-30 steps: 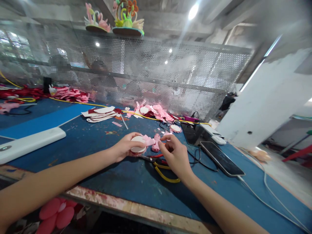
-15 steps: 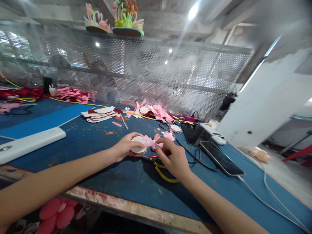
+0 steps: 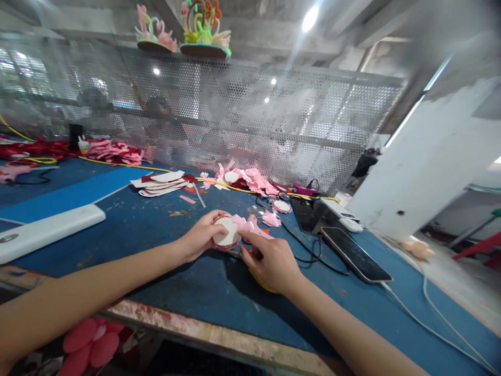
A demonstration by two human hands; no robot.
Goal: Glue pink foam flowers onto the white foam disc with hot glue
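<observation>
My left hand (image 3: 201, 235) is closed on a round white disc (image 3: 229, 236) with a reddish rim, its thumb lying across the white face. A pale pink strip (image 3: 238, 220) stands at the disc's upper right edge. Against that edge my right hand (image 3: 270, 256) pinches the strip, index finger above and thumb lower; the exact contact is partly hidden. Behind the right fingers lies a pink piece (image 3: 254, 225) on the table. Scissors with yellow handles (image 3: 264, 285) are mostly covered by my right hand.
Pink scraps (image 3: 258, 180) and white cut pieces (image 3: 162, 183) lie at the back of the blue table (image 3: 176, 303). A phone (image 3: 356, 254) with a white cable rests at right. A long white device (image 3: 50, 232) is at left. Perforated metal panel (image 3: 250, 115) stands behind.
My right hand has come left and slightly down to the disc's edge, bringing the pink strip against it. The disc has shifted slightly right and shows more of its face.
</observation>
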